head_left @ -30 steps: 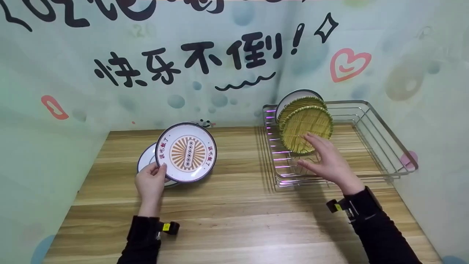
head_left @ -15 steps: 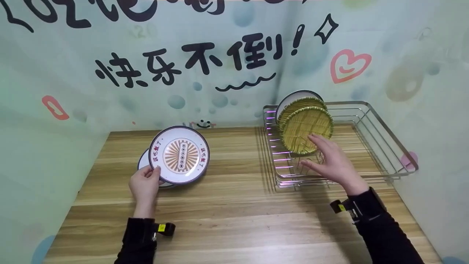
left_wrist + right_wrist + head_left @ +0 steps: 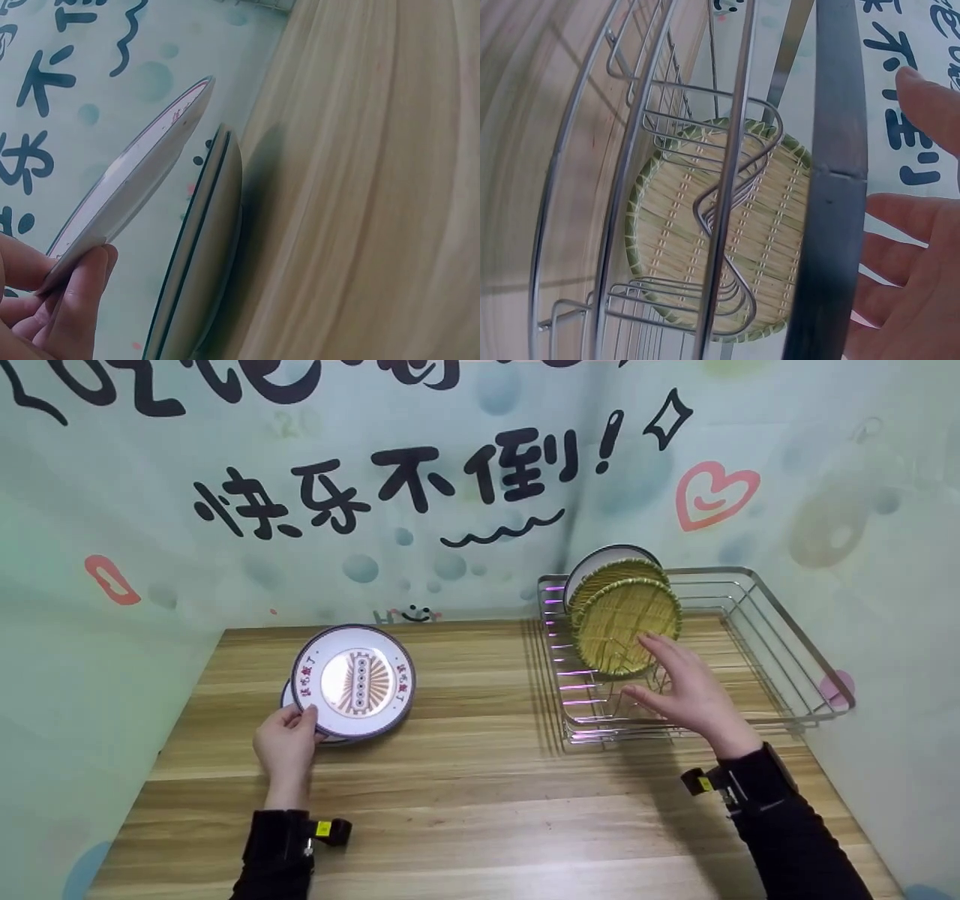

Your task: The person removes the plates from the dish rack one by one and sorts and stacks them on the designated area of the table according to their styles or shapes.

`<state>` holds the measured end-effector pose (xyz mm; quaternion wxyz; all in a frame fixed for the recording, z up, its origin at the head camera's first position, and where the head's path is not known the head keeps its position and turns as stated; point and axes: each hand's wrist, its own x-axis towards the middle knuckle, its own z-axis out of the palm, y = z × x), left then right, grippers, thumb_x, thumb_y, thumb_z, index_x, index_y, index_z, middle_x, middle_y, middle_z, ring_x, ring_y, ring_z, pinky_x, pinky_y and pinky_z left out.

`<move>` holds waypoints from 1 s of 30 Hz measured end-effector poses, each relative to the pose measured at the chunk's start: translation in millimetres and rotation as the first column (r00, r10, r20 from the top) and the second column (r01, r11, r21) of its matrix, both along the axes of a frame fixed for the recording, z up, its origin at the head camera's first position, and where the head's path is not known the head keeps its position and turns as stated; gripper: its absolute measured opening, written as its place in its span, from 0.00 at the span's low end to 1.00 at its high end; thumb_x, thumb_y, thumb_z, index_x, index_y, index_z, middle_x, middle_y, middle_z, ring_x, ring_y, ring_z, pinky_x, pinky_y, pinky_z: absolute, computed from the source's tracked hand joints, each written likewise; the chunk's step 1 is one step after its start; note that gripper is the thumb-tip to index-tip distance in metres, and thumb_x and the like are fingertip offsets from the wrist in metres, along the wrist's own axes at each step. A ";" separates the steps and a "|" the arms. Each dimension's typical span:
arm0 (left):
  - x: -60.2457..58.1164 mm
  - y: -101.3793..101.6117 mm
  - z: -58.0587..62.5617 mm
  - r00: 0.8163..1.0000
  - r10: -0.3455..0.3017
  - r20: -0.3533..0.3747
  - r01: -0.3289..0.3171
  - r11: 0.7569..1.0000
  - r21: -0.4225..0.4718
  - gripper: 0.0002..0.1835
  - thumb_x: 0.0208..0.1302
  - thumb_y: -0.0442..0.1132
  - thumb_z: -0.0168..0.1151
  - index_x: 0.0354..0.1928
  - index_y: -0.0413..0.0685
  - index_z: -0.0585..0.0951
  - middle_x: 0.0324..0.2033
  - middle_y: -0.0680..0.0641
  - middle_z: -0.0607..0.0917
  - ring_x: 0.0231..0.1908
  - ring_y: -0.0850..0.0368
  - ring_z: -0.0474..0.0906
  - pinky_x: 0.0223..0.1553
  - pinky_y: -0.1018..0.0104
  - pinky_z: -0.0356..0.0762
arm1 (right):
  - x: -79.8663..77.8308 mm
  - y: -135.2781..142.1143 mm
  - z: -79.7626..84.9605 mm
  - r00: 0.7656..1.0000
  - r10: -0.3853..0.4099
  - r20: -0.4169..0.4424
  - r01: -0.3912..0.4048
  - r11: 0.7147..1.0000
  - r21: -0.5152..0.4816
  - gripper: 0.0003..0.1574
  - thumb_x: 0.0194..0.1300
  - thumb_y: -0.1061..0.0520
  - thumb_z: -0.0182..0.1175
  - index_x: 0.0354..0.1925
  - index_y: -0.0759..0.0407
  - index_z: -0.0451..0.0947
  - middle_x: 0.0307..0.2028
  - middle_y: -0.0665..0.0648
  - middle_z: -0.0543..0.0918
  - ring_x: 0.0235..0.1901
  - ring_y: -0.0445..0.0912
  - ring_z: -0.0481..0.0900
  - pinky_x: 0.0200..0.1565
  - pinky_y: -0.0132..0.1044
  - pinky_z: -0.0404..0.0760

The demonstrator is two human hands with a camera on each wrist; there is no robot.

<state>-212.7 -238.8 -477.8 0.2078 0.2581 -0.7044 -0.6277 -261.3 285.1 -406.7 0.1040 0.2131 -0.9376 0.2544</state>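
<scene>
While the white plate point(image 3: 356, 690) is aloft: you have it tilted above the stacked plates point(image 3: 199, 251) and apart from them, over the left part of the desk point(image 3: 480, 810).
Left hand point(image 3: 285, 744): its fingers point(image 3: 85, 281) are narrow, pinching the rim at one side only; judged a weak hold, since most of the weight overhangs and slight loosening could let the far edge swing down.
Stacked plates: at least two rims show; should you drop or lower the held plate off-centre, a chipped edge or a sliding stack is likely.
Left fingertips: some lie under the rim; they could be trapped between plates if you lower it flat.
Right hand point(image 3: 694, 694): fingers spread wide, holding nothing, near the front of the wire rack point(image 3: 840, 112); whether they touch it, you cannot tell from these views.
Woven trays point(image 3: 630, 619): two, standing on edge in the rack before another plate point(image 3: 595, 568); they look light, so a careless knock from your right hand could tip them.
</scene>
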 end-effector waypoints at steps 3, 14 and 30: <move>0.7 -2.5 -1.6 1.000 0.001 0.006 -0.001 1.000 0.008 0.15 0.66 0.30 0.62 0.51 0.25 0.79 0.43 0.28 0.83 0.21 0.65 0.79 0.27 0.73 0.82 | 0.0 1.5 1.6 1.000 -0.008 0.002 0.008 1.000 0.008 0.51 0.61 0.43 0.69 0.72 0.66 0.60 0.71 0.70 0.60 0.69 0.68 0.56 0.68 0.67 0.52; 1.6 -14.0 -8.2 0.999 0.011 0.030 -0.013 0.999 0.044 0.19 0.67 0.31 0.61 0.56 0.25 0.76 0.49 0.24 0.80 0.21 0.68 0.80 0.30 0.72 0.83 | 0.6 8.4 5.7 0.999 -0.031 0.007 0.031 0.999 0.017 0.52 0.62 0.41 0.68 0.72 0.65 0.60 0.71 0.71 0.59 0.69 0.69 0.56 0.67 0.68 0.53; 1.9 -24.1 -13.4 0.999 0.029 0.029 -0.031 0.995 0.092 0.21 0.69 0.32 0.59 0.58 0.22 0.73 0.52 0.23 0.77 0.17 0.69 0.79 0.29 0.73 0.83 | -0.6 12.6 15.8 0.998 -0.055 0.014 0.054 0.997 0.050 0.52 0.62 0.40 0.68 0.71 0.66 0.61 0.71 0.72 0.58 0.70 0.69 0.54 0.67 0.68 0.52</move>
